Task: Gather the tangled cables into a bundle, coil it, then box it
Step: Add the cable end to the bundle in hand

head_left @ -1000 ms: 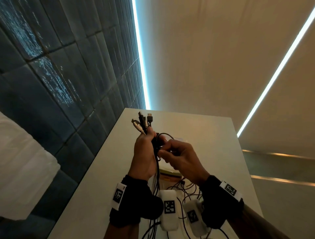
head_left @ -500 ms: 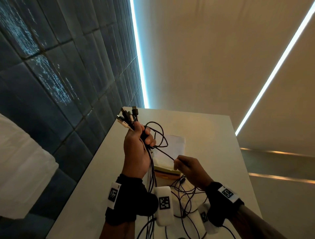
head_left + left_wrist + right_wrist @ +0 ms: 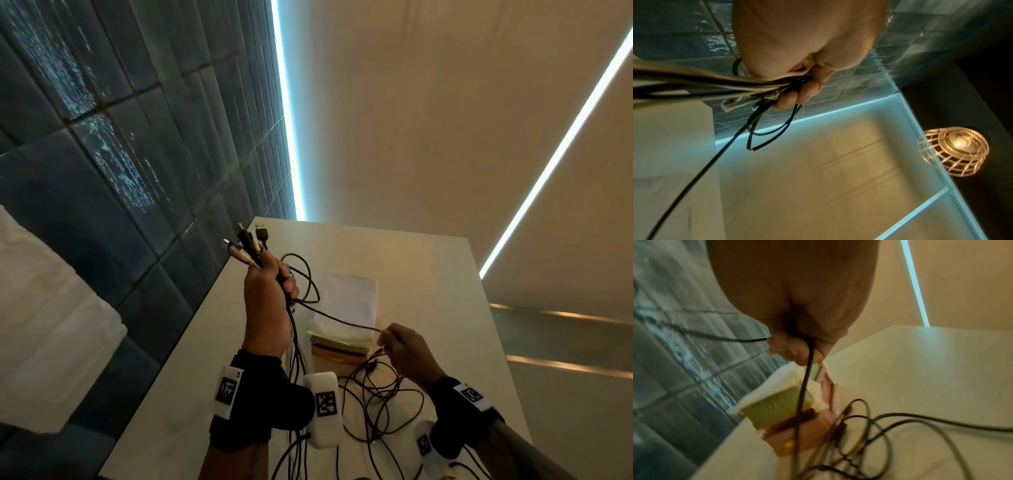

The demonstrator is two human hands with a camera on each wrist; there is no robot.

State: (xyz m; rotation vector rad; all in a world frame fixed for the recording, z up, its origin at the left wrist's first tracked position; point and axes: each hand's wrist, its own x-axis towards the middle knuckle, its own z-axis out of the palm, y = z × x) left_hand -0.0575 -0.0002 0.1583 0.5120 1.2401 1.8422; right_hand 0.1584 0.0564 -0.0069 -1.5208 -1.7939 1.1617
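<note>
My left hand (image 3: 270,298) is raised above the white table (image 3: 428,274) and grips a bundle of black cables (image 3: 296,346), whose plug ends (image 3: 248,245) stick up out of the fist. The left wrist view shows the fingers (image 3: 797,97) curled round the cable bundle (image 3: 715,84). My right hand (image 3: 394,342) pinches one black cable strand (image 3: 339,320) stretched taut from the left fist. Loose cable loops (image 3: 380,407) lie tangled on the table below. An open box (image 3: 342,346) with a white flap (image 3: 349,301) sits just beyond the hands.
A dark tiled wall (image 3: 137,171) runs along the table's left edge. A white cloth-like mass (image 3: 41,325) lies at far left. Bare tabletop extends beyond the box. A lit cage lamp (image 3: 953,151) shows in the left wrist view.
My hands have drawn apart: the left rose and moved left with the bundle, the right pulled one strand down and right until it stretched taut.
</note>
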